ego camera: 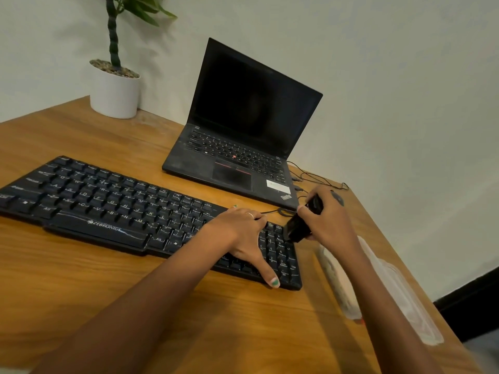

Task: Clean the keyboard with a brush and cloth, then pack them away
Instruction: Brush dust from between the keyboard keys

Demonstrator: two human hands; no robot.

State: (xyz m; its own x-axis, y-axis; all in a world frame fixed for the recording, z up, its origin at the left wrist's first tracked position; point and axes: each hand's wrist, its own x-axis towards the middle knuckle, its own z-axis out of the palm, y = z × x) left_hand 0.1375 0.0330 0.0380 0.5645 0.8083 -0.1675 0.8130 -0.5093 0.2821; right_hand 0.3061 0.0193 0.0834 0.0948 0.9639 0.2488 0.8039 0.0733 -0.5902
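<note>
A black Zebronics keyboard lies across the wooden table. My left hand rests flat on its right part, fingers spread, thumb at the front edge. My right hand grips a black brush, whose tip points down at the number pad on the keyboard's right end. No cloth can be made out.
An open black laptop stands behind the keyboard, with thin black cables trailing to its right. A white pot with a plant sits at the back left. A clear plastic container lies at the right, under my right forearm.
</note>
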